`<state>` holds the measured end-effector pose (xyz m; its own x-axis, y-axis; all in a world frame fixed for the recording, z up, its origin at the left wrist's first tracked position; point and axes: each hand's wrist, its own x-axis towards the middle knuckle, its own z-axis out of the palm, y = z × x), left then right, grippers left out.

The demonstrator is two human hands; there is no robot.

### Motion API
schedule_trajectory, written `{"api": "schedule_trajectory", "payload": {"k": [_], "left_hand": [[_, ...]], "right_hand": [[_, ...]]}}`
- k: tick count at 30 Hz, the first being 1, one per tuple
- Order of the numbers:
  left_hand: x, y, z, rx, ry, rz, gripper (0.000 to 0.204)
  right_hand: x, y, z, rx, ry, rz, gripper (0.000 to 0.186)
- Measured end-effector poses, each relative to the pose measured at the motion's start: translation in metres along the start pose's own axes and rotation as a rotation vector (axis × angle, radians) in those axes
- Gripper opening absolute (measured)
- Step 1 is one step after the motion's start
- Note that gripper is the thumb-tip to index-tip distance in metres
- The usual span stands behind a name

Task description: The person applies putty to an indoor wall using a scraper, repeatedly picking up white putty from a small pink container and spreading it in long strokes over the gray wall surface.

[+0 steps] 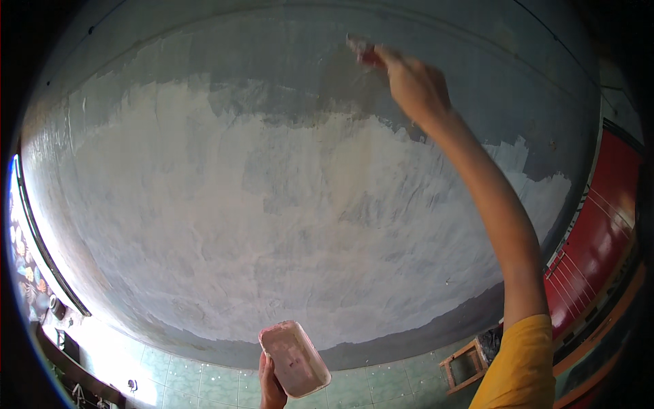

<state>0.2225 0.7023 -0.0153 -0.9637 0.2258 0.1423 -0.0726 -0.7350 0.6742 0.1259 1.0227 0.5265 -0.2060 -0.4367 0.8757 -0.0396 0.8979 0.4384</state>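
Observation:
My left hand (271, 386) grips the left side of a shallow rectangular plastic tub (316, 365), low in the middle of the view. Pinkish-white residue coats the tub's inside. My right hand (415, 83) is raised high against the grey wall (272, 61), its fingers closed round a small reddish tool (361, 50) with a whitish, smeared end. Blur and the hand hide the tool's exact kind. Below it, a broad pale coat (272, 177) with a ragged upper edge covers much of the wall; bare grey shows above and along the bottom.
Green floor tiles (218, 386) with pale specks run along the wall's foot. A small wooden frame (464, 367) stands at lower right, near a dark object. At the far right is a red panel (589, 245) with lines. Bright light falls at lower left beside dark furniture (88, 388).

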Motion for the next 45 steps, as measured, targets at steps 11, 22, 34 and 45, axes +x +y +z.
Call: {"api": "schedule_trajectory", "payload": {"k": [11, 22, 34, 45], "left_hand": [[-0.02, -0.01, 0.051, 0.021, 0.038, 0.034, 0.064], [-0.032, 0.012, 0.152, 0.21, -0.045, 0.06, 0.064], [-0.071, -0.036, 0.164, -0.048, 0.086, -0.179, 0.056], [-0.093, -0.027, 0.198, 0.014, 0.126, -0.123, 0.056]], "right_hand": [[-0.203, -0.117, 0.012, 0.484, -0.608, 0.3, 0.029], [-0.392, -0.182, -0.089, 1.796, -0.462, 1.778, 0.031], [-0.477, -0.204, -0.134, 1.29, -0.194, 0.995, 0.023], [-0.551, -0.238, -0.134, 1.102, -0.403, 1.062, 0.026]]}}
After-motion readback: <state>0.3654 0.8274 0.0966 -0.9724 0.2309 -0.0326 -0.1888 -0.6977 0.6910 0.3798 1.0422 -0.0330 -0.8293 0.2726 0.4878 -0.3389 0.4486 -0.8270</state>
